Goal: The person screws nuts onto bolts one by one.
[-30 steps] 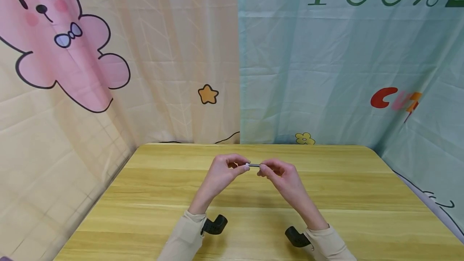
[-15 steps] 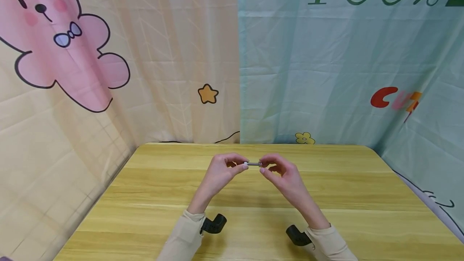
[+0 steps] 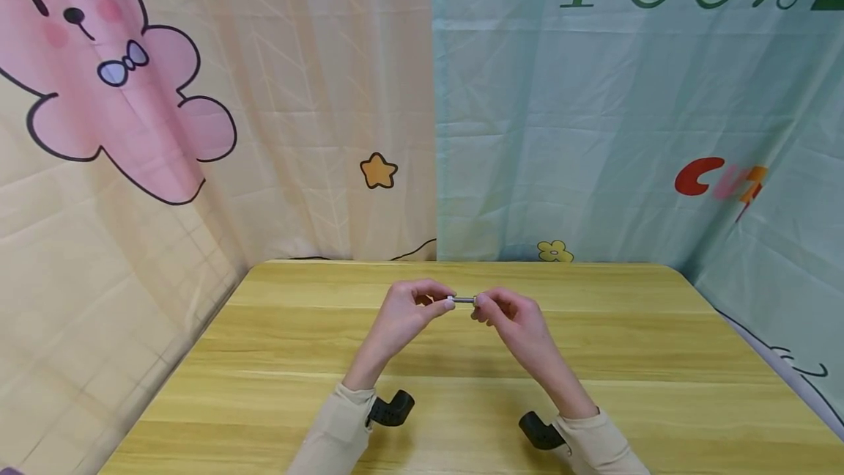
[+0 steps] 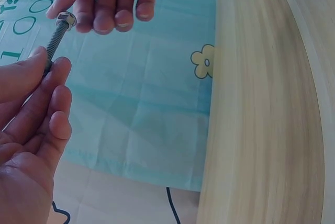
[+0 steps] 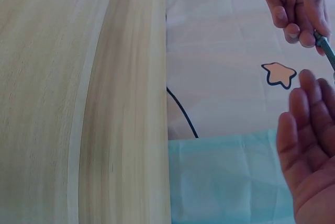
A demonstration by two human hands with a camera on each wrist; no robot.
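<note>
A metal bolt point(image 3: 464, 300) lies level between my two hands, above the table. My left hand point(image 3: 410, 314) pinches its left end between thumb and fingertips, which hide most of that end. At the right end, my right hand point(image 3: 511, 317) pinches a nut between thumb and index finger. The left wrist view shows the threaded shank point(image 4: 55, 40) with the silver hex nut point(image 4: 65, 20) at its far end, and the right thumb and index finger close at its sides. In the right wrist view, part of the bolt point(image 5: 327, 49) runs out of frame.
A light wooden table point(image 3: 264, 402) lies beneath both hands. Behind it hang a beige curtain point(image 3: 297, 94) and a teal curtain point(image 3: 560, 94) with printed figures. Each wrist carries a black camera mount, one on the left point(image 3: 392, 409) and one on the right point(image 3: 541, 431).
Half a second ago the right thumb and index finger were spread apart at the nut; now they are together on it again. The left hand keeps its pinch, nearly still.
</note>
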